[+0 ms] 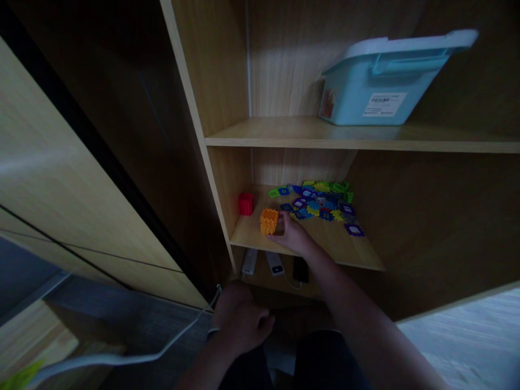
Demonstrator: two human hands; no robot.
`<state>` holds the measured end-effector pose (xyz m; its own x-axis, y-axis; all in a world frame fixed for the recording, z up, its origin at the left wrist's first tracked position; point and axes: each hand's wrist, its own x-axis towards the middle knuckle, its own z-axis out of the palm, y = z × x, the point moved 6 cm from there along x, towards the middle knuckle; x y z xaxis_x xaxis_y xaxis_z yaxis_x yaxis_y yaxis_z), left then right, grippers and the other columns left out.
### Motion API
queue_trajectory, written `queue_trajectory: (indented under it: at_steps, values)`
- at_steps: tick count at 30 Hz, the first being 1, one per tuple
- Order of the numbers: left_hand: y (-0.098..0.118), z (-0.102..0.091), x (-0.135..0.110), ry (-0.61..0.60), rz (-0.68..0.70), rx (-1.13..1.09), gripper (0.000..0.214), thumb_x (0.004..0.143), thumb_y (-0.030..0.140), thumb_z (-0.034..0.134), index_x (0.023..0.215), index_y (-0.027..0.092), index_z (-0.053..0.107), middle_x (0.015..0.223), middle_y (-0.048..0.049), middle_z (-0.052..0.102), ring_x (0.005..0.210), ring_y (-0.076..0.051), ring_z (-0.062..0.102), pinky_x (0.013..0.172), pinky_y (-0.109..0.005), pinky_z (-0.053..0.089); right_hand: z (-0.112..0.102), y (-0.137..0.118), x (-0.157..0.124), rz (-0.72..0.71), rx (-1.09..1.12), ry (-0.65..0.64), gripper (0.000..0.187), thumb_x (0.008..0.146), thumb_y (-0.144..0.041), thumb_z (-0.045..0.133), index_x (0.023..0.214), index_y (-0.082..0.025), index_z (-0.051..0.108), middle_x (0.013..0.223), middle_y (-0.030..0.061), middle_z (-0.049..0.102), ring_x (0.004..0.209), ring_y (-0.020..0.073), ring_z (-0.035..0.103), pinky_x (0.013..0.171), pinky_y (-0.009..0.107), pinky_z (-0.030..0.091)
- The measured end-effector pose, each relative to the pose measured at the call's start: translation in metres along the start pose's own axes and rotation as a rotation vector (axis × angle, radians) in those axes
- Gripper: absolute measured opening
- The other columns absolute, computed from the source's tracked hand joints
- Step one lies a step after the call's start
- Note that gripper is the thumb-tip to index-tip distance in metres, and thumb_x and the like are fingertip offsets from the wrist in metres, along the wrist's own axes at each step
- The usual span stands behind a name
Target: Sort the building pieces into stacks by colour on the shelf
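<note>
My right hand reaches onto the lower shelf, its thumb and fingers around the right side of a stack of orange notched plastic building pieces. To the left stands a red stack of similar pieces by the cabinet's side wall. Behind and right of my right hand lie many loose gear-edged pieces in blue, purple, yellow and green. My left hand rests by my knee with its fingers curled in, and nothing shows in it.
A light blue plastic bin with a label sits on the upper shelf. Below the lower shelf are white power banks or similar devices, a dark flat item and a thin cable. A white cord runs across the lower left.
</note>
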<state>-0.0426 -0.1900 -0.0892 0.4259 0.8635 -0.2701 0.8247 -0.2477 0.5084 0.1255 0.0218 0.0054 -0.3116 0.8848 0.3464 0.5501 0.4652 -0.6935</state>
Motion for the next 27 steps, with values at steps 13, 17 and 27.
queue_trajectory:
  at_steps: [13,17,27]
  values:
    - [0.011,0.058,0.01,-0.227,0.084,0.273,0.033,0.095,0.046,0.062,0.101,0.023,0.086,0.105,-0.0138,0.085,0.1,-0.034,0.08,0.085,-0.043,0.061,0.06,-0.03,0.041,0.025,-0.018,0.016,0.09,0.076,-0.034,0.098,0.147,-0.021,0.044,0.127,0.014,0.076,0.115,0.0296,0.077,0.098,0.043,0.06]
    - [0.005,0.074,0.01,-0.271,0.119,0.264,0.03,0.089,0.045,0.068,0.1,0.024,0.085,0.101,-0.0113,0.085,0.097,-0.034,0.08,0.084,-0.044,0.062,0.068,-0.032,0.049,0.045,0.017,0.021,0.089,0.076,-0.033,0.098,0.146,-0.021,0.045,0.124,0.013,0.078,0.11,0.029,0.078,0.096,0.043,0.061]
    - [0.007,0.074,0.009,-0.3,0.123,0.281,0.027,0.089,0.046,0.068,0.097,0.025,0.084,0.103,-0.0093,0.085,0.097,-0.032,0.08,0.083,-0.043,0.063,0.073,-0.036,0.057,0.053,0.018,0.024,0.081,0.077,-0.031,0.097,0.142,-0.022,0.049,0.121,0.0113,0.079,0.108,0.0283,0.079,0.095,0.042,0.061]
